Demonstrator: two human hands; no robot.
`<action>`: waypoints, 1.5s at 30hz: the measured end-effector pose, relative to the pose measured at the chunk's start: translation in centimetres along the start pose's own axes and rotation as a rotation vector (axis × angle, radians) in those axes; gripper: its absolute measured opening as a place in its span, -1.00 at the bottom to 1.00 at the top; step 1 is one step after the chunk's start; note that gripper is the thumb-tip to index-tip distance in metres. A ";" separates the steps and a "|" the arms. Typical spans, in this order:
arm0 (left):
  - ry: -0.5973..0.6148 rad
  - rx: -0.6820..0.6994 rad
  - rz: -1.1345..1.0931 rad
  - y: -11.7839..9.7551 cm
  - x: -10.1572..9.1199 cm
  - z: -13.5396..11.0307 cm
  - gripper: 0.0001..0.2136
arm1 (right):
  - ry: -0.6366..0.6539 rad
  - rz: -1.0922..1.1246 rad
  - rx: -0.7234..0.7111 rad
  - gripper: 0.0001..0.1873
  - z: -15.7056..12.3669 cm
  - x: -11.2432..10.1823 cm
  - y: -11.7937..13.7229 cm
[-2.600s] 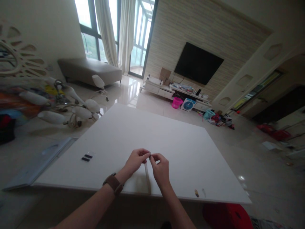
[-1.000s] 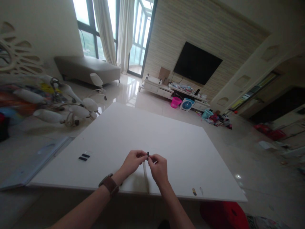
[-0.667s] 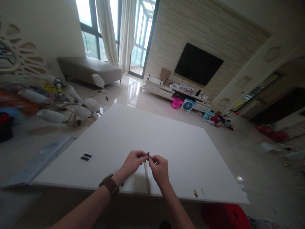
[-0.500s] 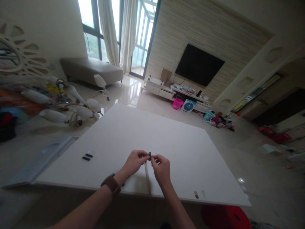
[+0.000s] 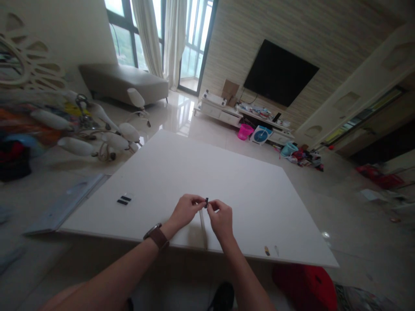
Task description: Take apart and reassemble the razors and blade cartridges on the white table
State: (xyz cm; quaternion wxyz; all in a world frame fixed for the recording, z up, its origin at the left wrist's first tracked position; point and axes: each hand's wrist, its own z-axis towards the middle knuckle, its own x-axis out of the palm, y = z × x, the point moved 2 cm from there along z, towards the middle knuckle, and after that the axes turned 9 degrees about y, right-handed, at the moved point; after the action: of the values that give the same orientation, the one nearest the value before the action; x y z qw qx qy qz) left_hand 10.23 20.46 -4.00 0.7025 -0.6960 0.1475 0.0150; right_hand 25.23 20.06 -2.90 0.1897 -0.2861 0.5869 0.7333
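Step in hand, as I judge it: fine fingertip work on one small black piece [image 5: 206,202], held up over the near half of the white table [image 5: 240,177]. My left hand [image 5: 185,210] pinches it between thumb and forefinger; my right hand [image 5: 221,217] pinches at its other side, thumb against fingertip. The tips almost meet, so its exact shape is hidden. My judgement: the next move calls for light, steady pressure and small finger shifts, the piece being easy to drop.

Count, table top: one narrow pale strip [image 5: 203,229] between my forearms, running to the near edge (cannot tell whether it joins the piece); two short dark strips [image 5: 122,202] side by side, to my left; one small yellow-and-dark item [image 5: 267,250] and one small clear item [image 5: 276,250], near the edge to my right. On my left wrist: one watch [image 5: 158,236].
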 end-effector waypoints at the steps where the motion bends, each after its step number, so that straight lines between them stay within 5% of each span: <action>1: -0.001 0.002 -0.013 0.0 0.0 0.1 -0.75 | 0.002 0.010 0.000 -0.80 0.1 -0.1 0.0; 32: -0.089 0.010 0.092 -0.3 -0.1 -0.8 -0.82 | 0.067 0.162 0.036 -0.76 0.2 0.0 -0.6; 45: 0.033 -0.121 -0.303 0.9 0.1 0.3 -0.80 | 0.111 0.144 0.013 -0.78 0.3 0.2 -0.7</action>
State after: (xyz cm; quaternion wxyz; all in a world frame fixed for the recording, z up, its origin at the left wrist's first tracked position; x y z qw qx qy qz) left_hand 10.22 20.71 -4.89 0.6511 -0.7514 0.0513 -0.0936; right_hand 25.48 20.52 -3.48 0.1054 -0.2822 0.6204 0.7242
